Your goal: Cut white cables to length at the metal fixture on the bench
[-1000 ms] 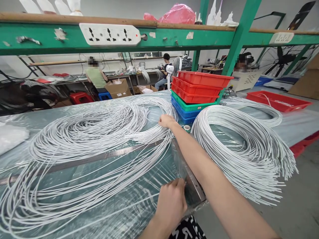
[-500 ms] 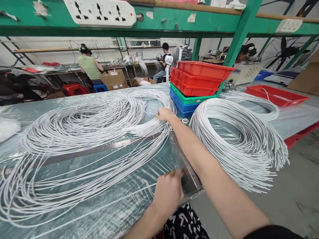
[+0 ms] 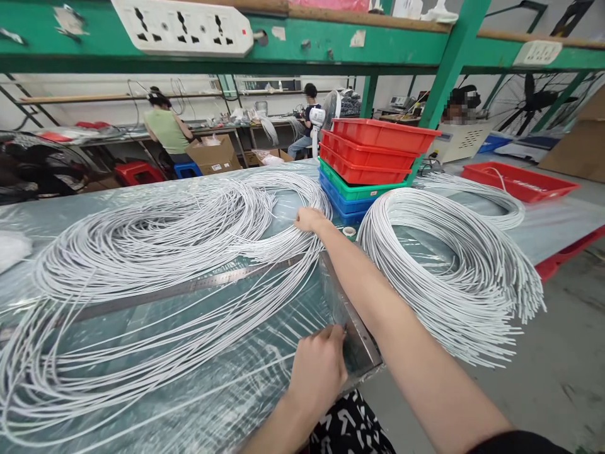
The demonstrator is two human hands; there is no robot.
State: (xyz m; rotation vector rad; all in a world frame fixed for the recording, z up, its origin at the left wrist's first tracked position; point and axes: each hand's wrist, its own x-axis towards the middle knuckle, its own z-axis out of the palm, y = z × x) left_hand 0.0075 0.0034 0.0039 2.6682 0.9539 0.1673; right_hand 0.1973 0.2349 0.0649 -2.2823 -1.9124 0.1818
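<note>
A big loose coil of thin white cables (image 3: 155, 246) sprawls over the plastic-covered table (image 3: 198, 391). My right hand (image 3: 309, 220) reaches far across and is closed on a bunch of those cables at the coil's right side. My left hand (image 3: 319, 369) is closed near the table's front edge, fingertips pinching cable ends against a metal stop plate (image 3: 352, 325). A long steel ruler (image 3: 155, 293) lies flat under the cables. A second, tidier bundle of cut white cables (image 3: 454, 265) rests to the right.
Stacked red, green and blue trays (image 3: 371, 167) stand behind my right hand, with a small tape roll (image 3: 349, 231) beside them. A red tray (image 3: 517, 181) sits far right. A green shelf frame with a power strip (image 3: 182, 28) runs overhead. Other people sit at benches behind.
The view has tilted down slightly. My right hand has shifted a little left along the cables, and my left hand has crept slightly back from the stop plate.
</note>
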